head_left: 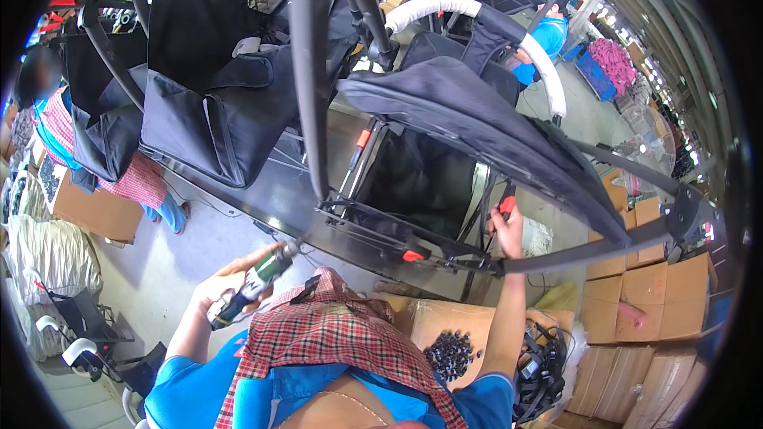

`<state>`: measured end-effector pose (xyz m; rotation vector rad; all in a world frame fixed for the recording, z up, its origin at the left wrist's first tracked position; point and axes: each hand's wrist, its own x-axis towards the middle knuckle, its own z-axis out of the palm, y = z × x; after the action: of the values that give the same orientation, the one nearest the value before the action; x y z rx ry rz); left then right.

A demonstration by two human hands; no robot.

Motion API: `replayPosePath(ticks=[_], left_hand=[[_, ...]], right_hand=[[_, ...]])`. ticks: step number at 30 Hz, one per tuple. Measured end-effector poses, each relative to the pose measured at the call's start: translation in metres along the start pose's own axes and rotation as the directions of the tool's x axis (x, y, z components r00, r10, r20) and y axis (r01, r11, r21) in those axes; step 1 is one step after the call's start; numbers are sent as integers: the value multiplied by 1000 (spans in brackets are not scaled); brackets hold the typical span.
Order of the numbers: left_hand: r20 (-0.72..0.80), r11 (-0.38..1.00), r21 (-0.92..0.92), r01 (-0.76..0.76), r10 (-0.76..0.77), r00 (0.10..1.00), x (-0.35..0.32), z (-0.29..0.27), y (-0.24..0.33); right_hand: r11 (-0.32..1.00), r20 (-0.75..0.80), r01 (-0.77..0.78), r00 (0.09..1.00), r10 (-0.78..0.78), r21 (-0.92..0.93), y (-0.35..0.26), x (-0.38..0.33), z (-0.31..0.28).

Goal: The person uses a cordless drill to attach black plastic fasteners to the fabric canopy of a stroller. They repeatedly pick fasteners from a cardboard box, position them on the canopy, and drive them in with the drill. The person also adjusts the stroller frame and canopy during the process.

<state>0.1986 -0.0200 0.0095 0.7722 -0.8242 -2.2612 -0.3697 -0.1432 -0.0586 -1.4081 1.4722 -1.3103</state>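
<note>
The black stroller (477,111) stands in front. Hands are apart: the left hand (222,284) grips a green power driver (266,272) by the stroller's near left; the right hand (507,232) curls on the stroller's red part (507,204) (partly hidden). Maybe it's steadying; driving would need the tip closer.

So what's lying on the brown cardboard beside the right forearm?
On the cardboard lies a heap of small dark parts. What is beneath the heap cannot be seen, and the checked apron hides some of the cardboard.
</note>
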Motion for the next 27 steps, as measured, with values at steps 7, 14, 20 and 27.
replayPosePath(ticks=[7,14,20,27], left_hand=[[-258,696,717,41,210,943,134,-32,45],[-157,569,822,-25,270,950,281,-26,96],[-194,704,710,18,171,966,295,-15,105],[-76,669,734,-117,252,965,301,-64,84]], right_hand=[[894,123,-325,946,301,310,-24,18,-22],[854,122,-393,919,374,341,-28,19,-27],[847,59,-460,885,462,265,-25,35,-32],[911,95,-357,934,344,207,50,29,-53]])
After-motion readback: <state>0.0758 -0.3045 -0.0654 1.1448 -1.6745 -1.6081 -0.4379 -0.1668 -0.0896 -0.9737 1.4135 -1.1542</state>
